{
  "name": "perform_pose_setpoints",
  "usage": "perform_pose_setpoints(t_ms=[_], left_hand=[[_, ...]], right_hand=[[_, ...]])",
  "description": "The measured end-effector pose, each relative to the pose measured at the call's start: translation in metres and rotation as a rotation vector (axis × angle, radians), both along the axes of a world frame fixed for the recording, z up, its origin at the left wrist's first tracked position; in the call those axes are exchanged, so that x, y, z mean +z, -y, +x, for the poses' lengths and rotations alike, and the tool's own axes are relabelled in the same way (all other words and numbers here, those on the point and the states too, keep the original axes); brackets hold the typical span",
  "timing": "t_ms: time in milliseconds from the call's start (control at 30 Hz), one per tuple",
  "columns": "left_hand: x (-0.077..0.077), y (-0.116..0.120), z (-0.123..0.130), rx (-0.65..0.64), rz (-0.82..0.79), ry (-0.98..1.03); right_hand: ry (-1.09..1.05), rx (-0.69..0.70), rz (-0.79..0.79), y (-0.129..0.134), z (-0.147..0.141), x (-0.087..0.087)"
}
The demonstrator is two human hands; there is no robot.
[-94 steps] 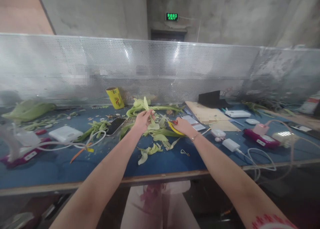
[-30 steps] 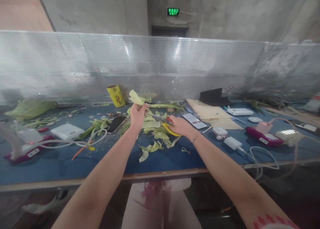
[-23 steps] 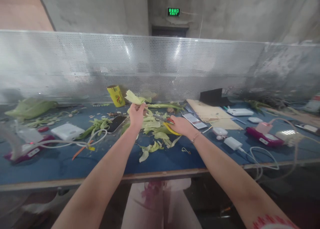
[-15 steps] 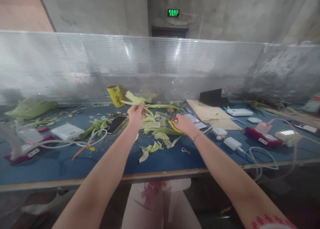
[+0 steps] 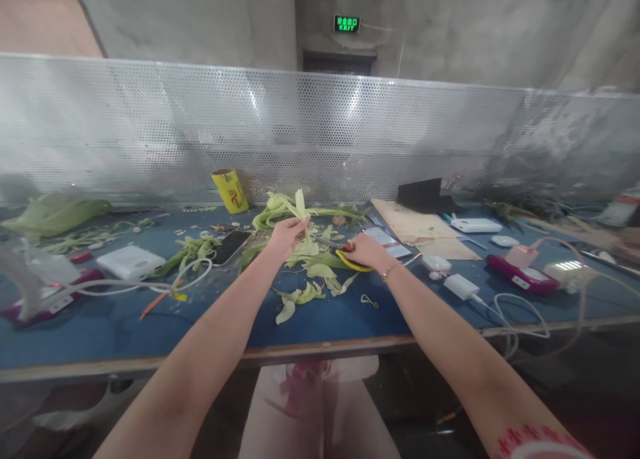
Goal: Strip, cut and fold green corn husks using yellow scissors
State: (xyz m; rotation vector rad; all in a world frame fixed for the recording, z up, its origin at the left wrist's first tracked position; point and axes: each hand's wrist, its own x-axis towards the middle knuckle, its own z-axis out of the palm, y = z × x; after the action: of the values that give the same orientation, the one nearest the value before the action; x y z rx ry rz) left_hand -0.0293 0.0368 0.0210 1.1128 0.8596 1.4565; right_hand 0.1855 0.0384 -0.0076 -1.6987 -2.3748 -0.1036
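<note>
My left hand (image 5: 290, 237) is closed, pinching a pale green leaf piece (image 5: 300, 205) that sticks up above the fingers. In my right hand (image 5: 364, 251) are scissors (image 5: 353, 263) with yellow and red handles; their blades point left toward the left hand. Below and between both hands lies a heap of cut pale green leaves (image 5: 320, 270) on the blue table (image 5: 200, 332). A few loose curled pieces (image 5: 293, 300) rest nearer the front edge. Behind the left hand is a long green stalk (image 5: 325, 212).
A yellow can (image 5: 231, 191) tilts by the perforated metal screen (image 5: 320, 125). Left are a black phone (image 5: 231, 247), green stems (image 5: 187, 255), a white box (image 5: 131, 263) and cables. At right lie brown paper (image 5: 413, 222), white chargers (image 5: 461, 287) and a purple power strip (image 5: 523, 276).
My left hand has turned and moved slightly right and down; the leaf piece in it now points upward. The scissors stay in my right hand, which has shifted slightly down.
</note>
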Motion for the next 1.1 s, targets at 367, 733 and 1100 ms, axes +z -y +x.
perform_pose_setpoints(t_ms=[367, 733, 1100], left_hand=[[-0.016, 0.000, 0.012, -0.148, 0.023, -0.093], [-0.017, 0.006, 0.017, -0.193, 0.238, -0.280], [-0.019, 0.011, 0.022, -0.205, 0.242, -0.322]], right_hand=[[-0.254, 0.045, 0.088, -0.001, -0.009, -0.006], [-1.060, 0.365, 0.302, 0.009, -0.030, 0.009], [-1.232, 0.360, 0.265, 0.025, -0.035, 0.020]])
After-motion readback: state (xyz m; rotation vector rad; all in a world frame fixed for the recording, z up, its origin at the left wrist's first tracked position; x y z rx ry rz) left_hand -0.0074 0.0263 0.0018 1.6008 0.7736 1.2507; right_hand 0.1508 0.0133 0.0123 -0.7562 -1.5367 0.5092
